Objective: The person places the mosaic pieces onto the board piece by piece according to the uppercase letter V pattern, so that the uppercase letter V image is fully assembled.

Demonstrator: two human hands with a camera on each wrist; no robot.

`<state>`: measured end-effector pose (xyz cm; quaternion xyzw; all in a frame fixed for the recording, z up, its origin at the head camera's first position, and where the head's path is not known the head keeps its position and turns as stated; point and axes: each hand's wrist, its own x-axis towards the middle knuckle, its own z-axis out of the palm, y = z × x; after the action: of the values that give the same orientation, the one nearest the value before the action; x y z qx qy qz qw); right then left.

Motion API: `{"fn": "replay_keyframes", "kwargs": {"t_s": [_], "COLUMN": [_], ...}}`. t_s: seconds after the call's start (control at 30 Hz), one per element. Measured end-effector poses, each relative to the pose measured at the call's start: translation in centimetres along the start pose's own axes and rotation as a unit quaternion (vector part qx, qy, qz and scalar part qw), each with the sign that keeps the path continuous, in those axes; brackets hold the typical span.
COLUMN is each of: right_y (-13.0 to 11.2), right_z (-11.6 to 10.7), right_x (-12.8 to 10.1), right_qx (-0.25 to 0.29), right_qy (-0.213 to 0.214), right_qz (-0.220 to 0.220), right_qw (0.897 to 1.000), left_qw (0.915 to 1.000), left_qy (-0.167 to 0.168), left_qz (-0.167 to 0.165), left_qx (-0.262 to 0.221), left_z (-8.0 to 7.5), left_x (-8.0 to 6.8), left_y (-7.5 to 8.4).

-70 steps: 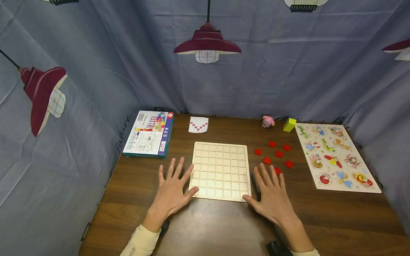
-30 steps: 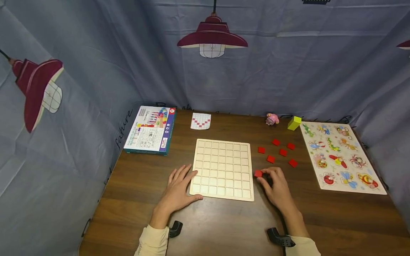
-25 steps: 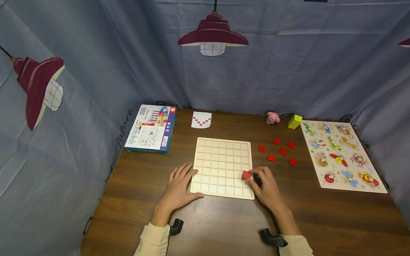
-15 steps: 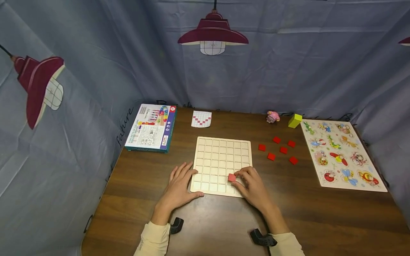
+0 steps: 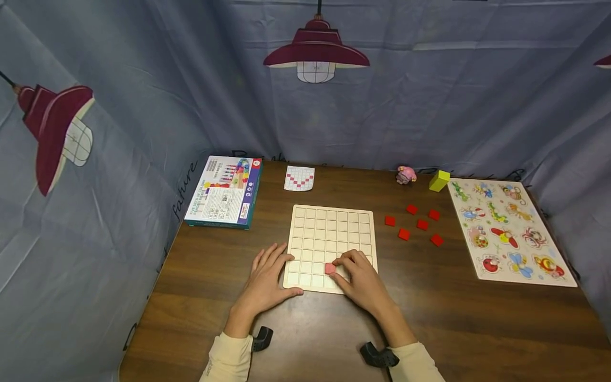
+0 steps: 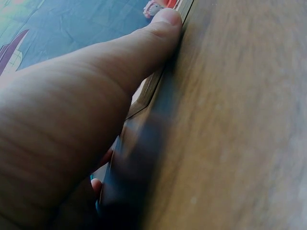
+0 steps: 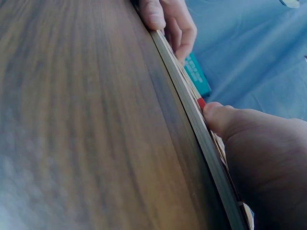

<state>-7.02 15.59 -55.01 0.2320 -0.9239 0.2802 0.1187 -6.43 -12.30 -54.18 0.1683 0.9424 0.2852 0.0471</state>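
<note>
A pale wooden grid board [image 5: 329, 228] lies flat on the brown table in the head view. My right hand [image 5: 361, 281] pinches a red square tile [image 5: 330, 268] between thumb and fingers, over the lower middle cells of the board. The right wrist view shows that red tile [image 7: 201, 103] at my thumb tip, close to the board's surface. My left hand [image 5: 265, 282] rests at the board's lower left corner, fingers spread along the left edge and thumb at the front edge. In the left wrist view the thumb [image 6: 153, 38] touches the board's edge.
Several loose red tiles [image 5: 422, 225] lie right of the board. Behind it is a paper card [image 5: 299, 178] printed with a pink V pattern. A boxed set [image 5: 224, 191] stands left, a pink figurine [image 5: 406, 175] and yellow block [image 5: 439, 181] back right, an insect puzzle board [image 5: 511, 233] far right.
My right hand has picked up the nearest red tile from beside the board and carried it left over the grid. My left hand has settled against the board's corner.
</note>
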Motion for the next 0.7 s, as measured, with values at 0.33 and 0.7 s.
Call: {"fn": "replay_keyframes", "kwargs": {"t_s": [0.33,0.7], "right_y": [-0.1,-0.5], "right_z": [0.1,0.11], "right_x": [0.12,0.24], "right_qx": [0.009,0.04], "right_qy": [0.002,-0.006], "right_qz": [0.007,0.062], "right_qw": [1.0,0.997], "left_qw": [0.9999,0.9999], "left_qy": [0.011,0.009], "left_qz": [0.005,0.008], "left_qx": [-0.006,-0.012], "left_z": [-0.18,0.0], "left_x": [-0.01,0.06], "left_y": [0.15,-0.03]}}
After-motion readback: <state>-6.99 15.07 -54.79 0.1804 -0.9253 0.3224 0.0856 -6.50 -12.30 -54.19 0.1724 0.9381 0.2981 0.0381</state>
